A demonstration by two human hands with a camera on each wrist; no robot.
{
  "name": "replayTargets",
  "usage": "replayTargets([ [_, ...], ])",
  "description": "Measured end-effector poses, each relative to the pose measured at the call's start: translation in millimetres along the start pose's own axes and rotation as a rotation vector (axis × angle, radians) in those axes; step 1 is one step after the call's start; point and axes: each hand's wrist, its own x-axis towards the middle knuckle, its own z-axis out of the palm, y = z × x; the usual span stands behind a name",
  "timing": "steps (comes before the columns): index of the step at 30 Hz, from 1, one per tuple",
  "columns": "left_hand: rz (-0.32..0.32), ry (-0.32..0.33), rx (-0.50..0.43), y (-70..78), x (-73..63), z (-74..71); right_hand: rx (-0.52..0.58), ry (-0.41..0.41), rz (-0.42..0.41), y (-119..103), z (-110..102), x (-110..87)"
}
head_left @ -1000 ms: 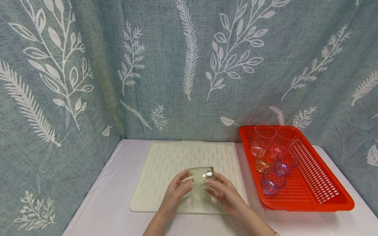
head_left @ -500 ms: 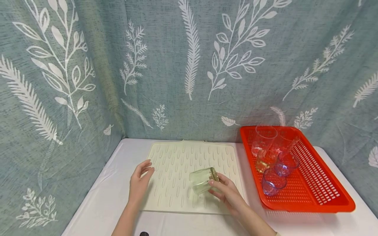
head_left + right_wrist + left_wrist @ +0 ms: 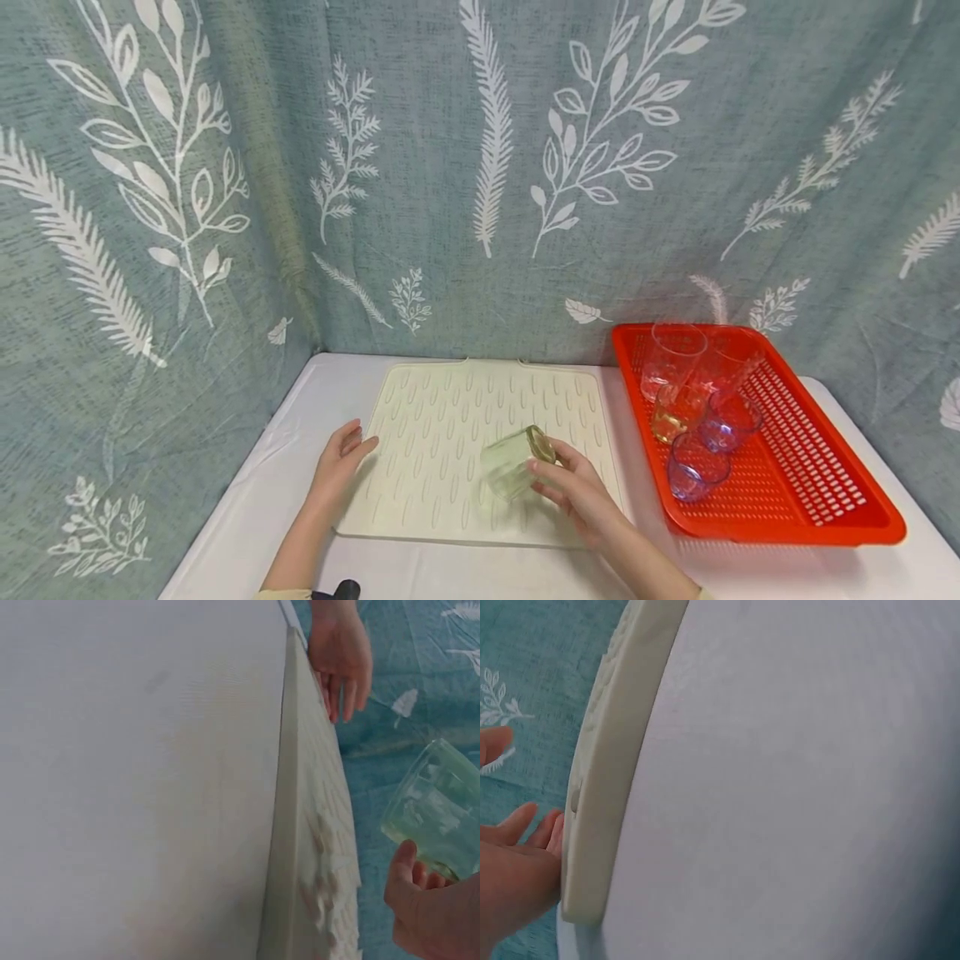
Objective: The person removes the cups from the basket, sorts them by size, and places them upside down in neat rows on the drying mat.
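Observation:
My right hand (image 3: 573, 482) holds a pale green glass (image 3: 510, 462) by its base, thumb and fingers around it. The glass is tipped on its side above the cream drying mat (image 3: 420, 450), its mouth pointing left. In the right wrist view the clear green glass (image 3: 435, 806) stands out past the fingers of the right hand (image 3: 435, 904). My left hand (image 3: 341, 462) is over the mat's left edge, holding nothing, its fingers loosely bent and apart from the thumb. The left wrist view shows the left hand (image 3: 517, 855) beside the mat's thick edge (image 3: 615, 765).
To the right stands a red plastic basket (image 3: 847, 533) with several glasses in it, among them a blue tumbler (image 3: 697, 471), a purple-blue one (image 3: 727, 423) and a yellowish one (image 3: 670, 417). A white cloth (image 3: 450, 571) covers the table. A patterned curtain (image 3: 442, 167) hangs behind.
My left hand has let go of the green glass and moved left to the mat's edge. The right hand has kept the glass, which has turned from level to tilted.

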Motion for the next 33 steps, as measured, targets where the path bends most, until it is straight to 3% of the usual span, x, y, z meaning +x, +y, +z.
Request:
replayTargets([
  [5, 0.003, -0.019, -0.061, -7.7, 4.2, -0.7, -0.043, -0.004, -0.012, -3, 5, 7.6],
  [11, -0.01, 0.007, -0.075, -14.2, 6.9, -2.3, -0.148, 0.019, -0.022, -6, 17, 24.9],
  [25, 0.016, 0.036, -0.097, -21.6, 5.4, 6.7, -0.462, 0.052, -0.086, -8, 50, 82.4],
  [33, 0.024, 0.063, -0.094, -22.9, 6.1, 3.8, -0.571, 0.04, -0.151, -11, 75, 117.1],
])
